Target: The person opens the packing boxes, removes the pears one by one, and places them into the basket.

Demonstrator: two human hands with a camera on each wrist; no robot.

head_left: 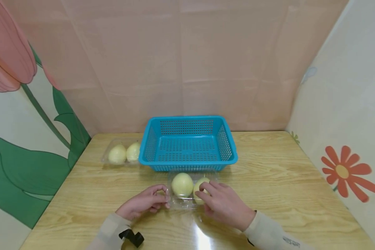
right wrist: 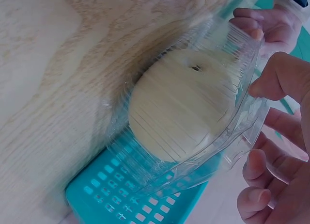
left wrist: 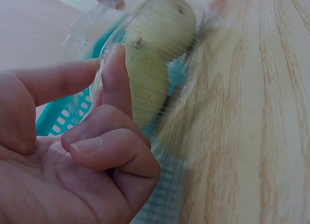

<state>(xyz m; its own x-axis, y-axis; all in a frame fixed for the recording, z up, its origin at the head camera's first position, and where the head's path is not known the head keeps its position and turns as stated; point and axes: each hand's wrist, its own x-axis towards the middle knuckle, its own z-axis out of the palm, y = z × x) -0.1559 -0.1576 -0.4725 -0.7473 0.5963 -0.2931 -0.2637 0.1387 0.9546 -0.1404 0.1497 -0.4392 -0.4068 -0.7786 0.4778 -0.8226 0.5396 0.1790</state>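
A clear plastic fruit box [head_left: 183,204] stands on the table in front of the blue basket, with two pale yellow-green pears [head_left: 182,185] side by side in it. My left hand [head_left: 147,200] pinches the box's left edge between thumb and index finger, the other fingers curled below. At the box's right end, my right hand [head_left: 226,205] pinches the rim, its thumb on one side as the right wrist view shows. The right pear [right wrist: 179,107] shows through the ribbed plastic; in the head view my right fingers partly cover it.
The blue perforated basket [head_left: 187,162] stands close behind the box, with nothing in it. A second clear box [head_left: 105,158] with two pears [head_left: 117,154] lies to its left, near the table's back edge. The wooden table [head_left: 268,173] meets a pink backdrop and printed side panels.
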